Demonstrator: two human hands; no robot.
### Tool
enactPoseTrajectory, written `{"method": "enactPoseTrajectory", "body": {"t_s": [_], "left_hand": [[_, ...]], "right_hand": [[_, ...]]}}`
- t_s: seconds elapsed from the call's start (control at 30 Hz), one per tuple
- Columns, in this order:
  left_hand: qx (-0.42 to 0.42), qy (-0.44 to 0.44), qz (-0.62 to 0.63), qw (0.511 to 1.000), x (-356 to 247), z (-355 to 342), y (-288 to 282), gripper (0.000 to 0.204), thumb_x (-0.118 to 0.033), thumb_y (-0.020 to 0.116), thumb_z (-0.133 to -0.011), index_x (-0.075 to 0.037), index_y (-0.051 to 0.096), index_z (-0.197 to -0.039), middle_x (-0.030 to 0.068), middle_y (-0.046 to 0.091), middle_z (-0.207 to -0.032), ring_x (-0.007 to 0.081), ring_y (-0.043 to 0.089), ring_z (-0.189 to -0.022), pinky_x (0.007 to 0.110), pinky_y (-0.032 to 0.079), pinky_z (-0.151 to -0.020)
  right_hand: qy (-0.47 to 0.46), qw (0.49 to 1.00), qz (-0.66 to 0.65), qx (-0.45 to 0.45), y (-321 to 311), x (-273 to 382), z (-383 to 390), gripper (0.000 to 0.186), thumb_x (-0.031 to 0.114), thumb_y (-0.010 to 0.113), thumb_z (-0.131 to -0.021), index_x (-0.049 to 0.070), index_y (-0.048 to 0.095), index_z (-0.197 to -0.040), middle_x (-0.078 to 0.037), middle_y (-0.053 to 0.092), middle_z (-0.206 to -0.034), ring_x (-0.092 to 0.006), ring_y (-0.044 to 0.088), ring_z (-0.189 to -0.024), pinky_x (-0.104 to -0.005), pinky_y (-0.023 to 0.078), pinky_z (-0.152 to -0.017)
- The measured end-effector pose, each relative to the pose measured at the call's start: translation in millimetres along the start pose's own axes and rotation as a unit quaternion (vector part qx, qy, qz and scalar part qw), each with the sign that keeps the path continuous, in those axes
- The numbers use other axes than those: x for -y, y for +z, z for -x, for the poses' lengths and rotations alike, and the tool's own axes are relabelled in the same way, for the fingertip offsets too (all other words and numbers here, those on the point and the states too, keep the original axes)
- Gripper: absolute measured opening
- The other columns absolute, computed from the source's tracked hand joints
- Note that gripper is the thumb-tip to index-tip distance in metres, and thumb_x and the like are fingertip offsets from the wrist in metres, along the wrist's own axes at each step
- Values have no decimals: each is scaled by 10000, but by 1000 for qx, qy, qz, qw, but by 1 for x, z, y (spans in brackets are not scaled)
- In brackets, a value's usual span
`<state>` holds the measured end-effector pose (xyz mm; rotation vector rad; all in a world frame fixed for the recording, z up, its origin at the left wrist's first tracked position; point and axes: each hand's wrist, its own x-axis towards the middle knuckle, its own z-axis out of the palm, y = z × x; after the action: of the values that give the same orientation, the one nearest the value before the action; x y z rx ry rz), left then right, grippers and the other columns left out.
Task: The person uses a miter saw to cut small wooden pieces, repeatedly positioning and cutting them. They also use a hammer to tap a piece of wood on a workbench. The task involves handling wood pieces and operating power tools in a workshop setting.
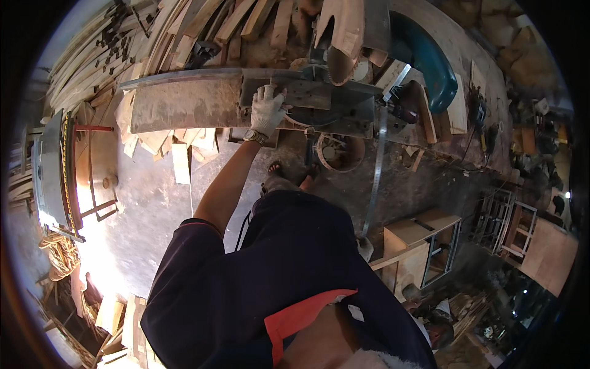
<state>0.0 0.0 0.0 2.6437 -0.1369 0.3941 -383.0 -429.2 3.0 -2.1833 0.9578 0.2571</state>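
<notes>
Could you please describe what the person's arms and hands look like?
The left hand wears an off-white glove, with a gold-toned watch at the wrist; the short sleeve is dark navy. The right hand, barely visible, seems pale-gloved; its arm is hidden.

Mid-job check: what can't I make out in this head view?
All in the head view:
Right hand: mostly hidden by the dark shirt; its grip is unclear.
Left hand: palm, hidden by the hand's own back.
Saw blade: upper part, hidden by the dusty cover.
Floor at left: washed out by glare.
Lower-right clutter: too dark and small.
</notes>
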Motion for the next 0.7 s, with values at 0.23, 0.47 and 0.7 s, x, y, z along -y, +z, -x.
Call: {"method": "enactPoseTrajectory", "body": {"t_s": [0.23, 0.47, 0.7], "left_hand": [[-67, -34, -19, 997, -20, 6, -21, 497, -321, 825, -800, -127, 708, -1242, 158, 613, -1280, 374, 563, -1194, 492, 482, -962], [-24, -331, 485, 809, -77, 36, -23, 321, -114, 611, -951, -56, 632, -1266, 87, 705, -1047, 180, 700, -831, 329, 589, -734], [-124, -428, 433, 783, -53, 16, -6, 193, -74, 609, -924, -1, 637, -1100, 51, 660, -963, 117, 652, -793, 288, 572, -705]], "right_hand": [[-152, 984, 79, 37, -38, 1, -35, 169, 101, 759, -856, -15, 672, -770, -141, 633, -650, -212, 648, -602, -395, 486, -580], [-346, 901, 258, 48, -90, 90, -143, 178, 185, 800, -757, 71, 684, -831, -187, 699, -759, -424, 688, -738, -495, 525, -630], [-432, 853, 277, 98, -108, 225, -259, 287, 272, 836, -765, 75, 688, -912, -180, 722, -834, -414, 705, -826, -518, 539, -744]]}}
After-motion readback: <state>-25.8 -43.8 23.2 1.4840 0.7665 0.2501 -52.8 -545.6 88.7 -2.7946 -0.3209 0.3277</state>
